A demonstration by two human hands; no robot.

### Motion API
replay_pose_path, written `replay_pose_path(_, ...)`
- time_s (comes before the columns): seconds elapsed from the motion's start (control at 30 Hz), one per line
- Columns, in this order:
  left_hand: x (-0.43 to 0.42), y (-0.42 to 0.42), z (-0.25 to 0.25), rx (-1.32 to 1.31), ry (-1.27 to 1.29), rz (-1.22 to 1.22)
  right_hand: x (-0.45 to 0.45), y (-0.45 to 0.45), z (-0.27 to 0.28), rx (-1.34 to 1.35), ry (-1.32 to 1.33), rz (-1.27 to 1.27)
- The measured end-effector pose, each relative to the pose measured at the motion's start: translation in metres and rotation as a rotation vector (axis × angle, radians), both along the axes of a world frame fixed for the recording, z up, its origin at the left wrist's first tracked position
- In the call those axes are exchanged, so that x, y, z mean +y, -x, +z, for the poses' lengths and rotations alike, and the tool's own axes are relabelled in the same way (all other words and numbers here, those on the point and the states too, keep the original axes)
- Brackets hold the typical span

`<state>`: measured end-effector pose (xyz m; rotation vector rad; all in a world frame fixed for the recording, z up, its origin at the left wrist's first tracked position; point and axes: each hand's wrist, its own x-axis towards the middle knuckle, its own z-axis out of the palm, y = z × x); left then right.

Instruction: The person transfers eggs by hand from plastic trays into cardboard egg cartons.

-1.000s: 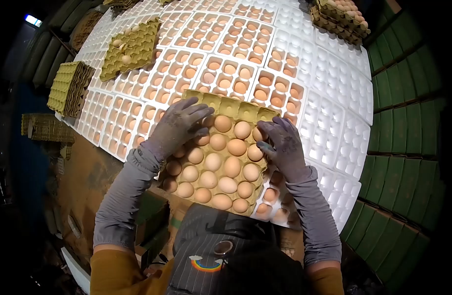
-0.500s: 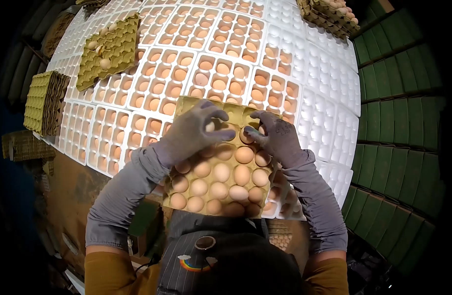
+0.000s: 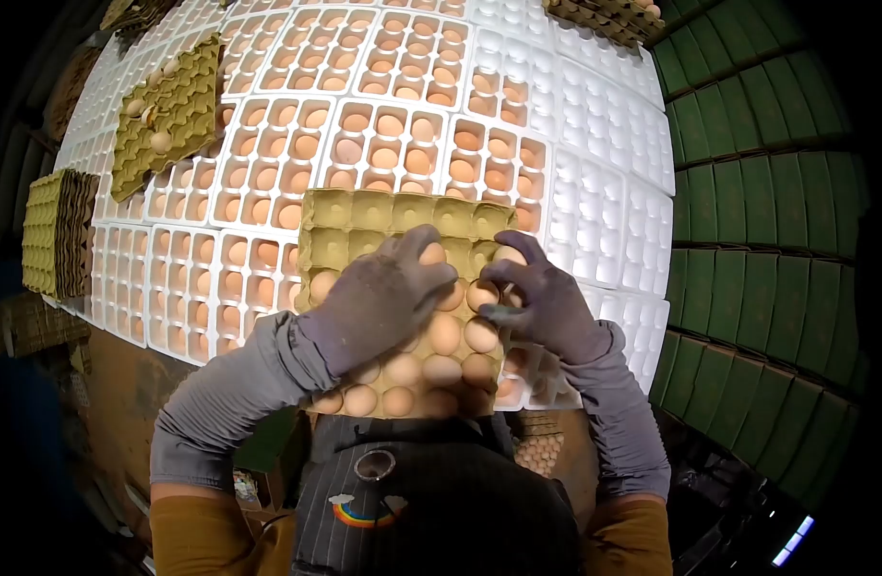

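A pulp egg tray (image 3: 340, 252) lies in front of my body, its two far rows of cups bare and its nearer rows filled with brown eggs (image 3: 445, 335). Over the tray's middle, my gloved left hand (image 3: 379, 298) curls its thumb and fingers around an egg (image 3: 431, 254). At the tray's right side, my gloved right hand (image 3: 547, 298) has its fingers bent around another egg (image 3: 508, 255). One more egg (image 3: 482, 294) sits by the right thumb. The left hand and forearm hide part of the tray's left side.
White foam trays (image 3: 316, 101) with eggs in their cells cover the table, and bare-celled foam trays (image 3: 590, 206) lie at right. A tilted pulp tray (image 3: 172, 115) holds a few eggs and a broken shell. Stacked pulp trays (image 3: 57, 230) stand left; green boxes (image 3: 748, 202) line the right.
Both hands have come nearer to my body over the pulp tray, baring its far rows. The whole view has shifted, so the surroundings appear further left.
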<state>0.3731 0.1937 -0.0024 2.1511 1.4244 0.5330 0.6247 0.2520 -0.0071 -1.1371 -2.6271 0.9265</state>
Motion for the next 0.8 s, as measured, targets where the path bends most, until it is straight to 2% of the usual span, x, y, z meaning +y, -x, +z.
replay_pose_path(0.03, -0.004, -0.012, -0.005, -0.001, -0.004, -0.008, -0.010, 0.005, -0.001, -0.253, -0.299, 0.096)
replay_pose_path(0.07, -0.006, -0.022, -0.009, 0.261, -0.082, 0.007, -0.016, 0.009, -0.011, -0.395, -0.314, 0.078)
replay_pose_path(0.1, -0.008, -0.029, -0.013, 0.523, -0.160, 0.024, -0.018, 0.008, -0.011, -0.397, -0.316, 0.069)
replay_pose_path(0.13, -0.008, -0.029, -0.016, 0.552, -0.290, 0.016, -0.017, 0.008, -0.006, -0.340, -0.252, 0.002)
replay_pose_path(0.17, -0.007, -0.030, -0.017, 0.550, -0.297, 0.014, -0.016, 0.008, 0.001, -0.282, -0.190, -0.064)
replay_pose_path(0.2, -0.004, -0.032, -0.019, 0.576, -0.146, -0.003, -0.016, 0.004, 0.015, -0.136, 0.090, -0.254)
replay_pose_path(0.23, 0.000, -0.034, -0.018, 0.598, 0.005, -0.021, -0.018, -0.006, 0.011, -0.140, 0.084, -0.262)
replay_pose_path(0.27, 0.004, -0.031, -0.016, 0.638, -0.009, -0.083, -0.022, -0.018, 0.007, 0.385, 0.705, -0.540)
replay_pose_path(0.3, 0.003, -0.016, -0.017, 0.278, -0.147, -0.058, -0.034, -0.034, 0.007, 0.654, 0.939, -0.675)
replay_pose_path(0.33, 0.004, -0.008, -0.009, 0.178, -0.030, -0.025, -0.046, -0.045, 0.011, 0.936, 1.152, -0.824)
replay_pose_path(0.37, 0.008, -0.002, 0.000, 0.081, 0.089, 0.004, -0.058, -0.050, 0.008, 0.892, 0.934, -0.772)
replay_pose_path(0.4, 0.011, 0.008, 0.001, -0.211, 0.317, 0.038, -0.071, -0.054, 0.006, 0.834, 0.712, -0.740)
replay_pose_path(0.43, 0.013, 0.012, 0.004, -0.498, 0.552, 0.074, -0.075, -0.066, 0.003, 0.813, 0.769, -0.768)
replay_pose_path(0.47, 0.014, 0.008, 0.021, -0.651, 0.800, 0.124, -0.079, -0.077, 0.001, 0.790, 0.826, -0.796)
replay_pose_path(0.5, 0.012, 0.001, 0.025, -0.631, 0.855, 0.103, -0.081, -0.091, -0.001, 0.791, 0.819, -0.808)
replay_pose_path(0.57, 0.011, -0.035, 0.030, -0.501, 0.694, -0.057, -0.085, -0.120, -0.006, 0.786, 0.871, -0.923)
replay_pose_path(0.6, 0.008, -0.059, 0.037, -0.436, 0.632, -0.051, -0.090, -0.140, -0.013, 0.788, 0.774, -0.909)
replay_pose_path(0.63, 0.007, -0.081, 0.041, -0.268, 0.529, -0.093, -0.092, -0.172, -0.029, 0.969, 0.884, -1.048)
replay_pose_path(0.7, 0.002, -0.132, 0.023, -0.054, 0.279, -0.156, -0.091, -0.213, -0.034, 0.542, 0.313, -0.984)
replay_pose_path(0.73, -0.002, -0.159, 0.013, 0.078, 0.210, -0.151, -0.092, -0.222, -0.035, 0.549, 0.324, -0.979)
replay_pose_path(0.77, -0.005, -0.185, 0.004, 0.210, 0.141, -0.147, -0.094, -0.230, -0.034, 0.253, 0.079, -0.899)
replay_pose_path(0.8, -0.006, -0.208, 0.001, 0.325, 0.178, -0.147, -0.095, -0.239, -0.035, -0.038, -0.162, -0.799)
